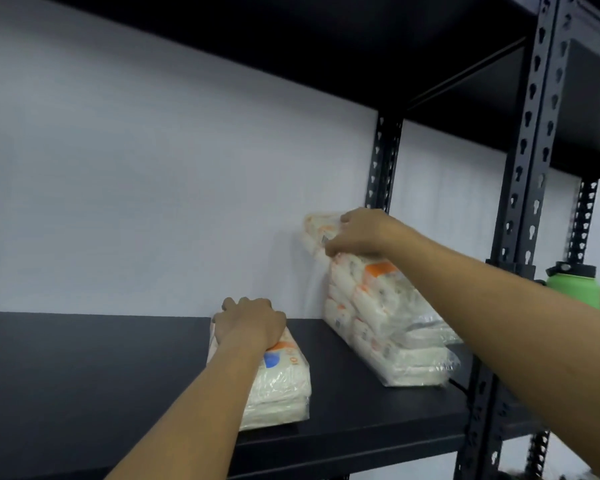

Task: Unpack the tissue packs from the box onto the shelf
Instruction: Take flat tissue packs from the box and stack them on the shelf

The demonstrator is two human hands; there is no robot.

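A white tissue pack with orange and blue print [281,386] lies flat on the black shelf [84,375]. My left hand [250,320] grips its far end from above, fingers curled over it. To the right stands a stack of several tissue packs [388,327] near the shelf post. Above that stack, my right hand [357,233] grips another white pack [317,230], tilted and held against the wall. The box is out of view.
A black perforated post [530,168] frames the shelf's right end, with a second post [383,161] at the back. A green bottle [574,284] stands on the neighbouring shelf at the right. Another black shelf board [291,46] hangs overhead. A white wall lies behind.
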